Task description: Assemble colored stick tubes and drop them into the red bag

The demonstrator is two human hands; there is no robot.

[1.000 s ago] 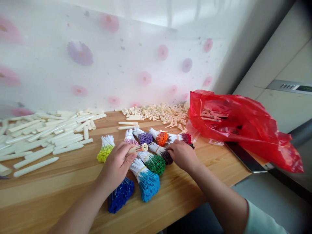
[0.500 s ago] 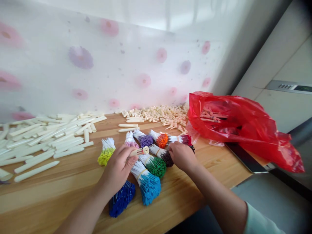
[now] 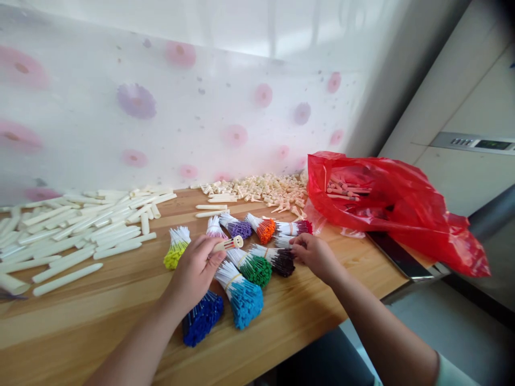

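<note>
My left hand is closed round a cream multicolour pen barrel, whose slotted end with coloured tips points right. My right hand has its fingers pinched at a white-stemmed refill bundle, partly hidden behind them; what they grip is too small to make out. Beside it lies a dark brown refill bundle. Between the hands are green and light blue refill bundles. A dark blue bundle lies under my left wrist, and a yellow one is left of that hand.
Purple, orange and crimson bundles lie behind. White pen tubes are heaped at left, small cream parts along the wall. A red plastic bag with pen parts stands at right, over a dark flat device.
My right hand has moved slightly right and back from over the dark brown bundle, uncovering more of it. My left hand still holds the pen barrel in nearly the same place.
</note>
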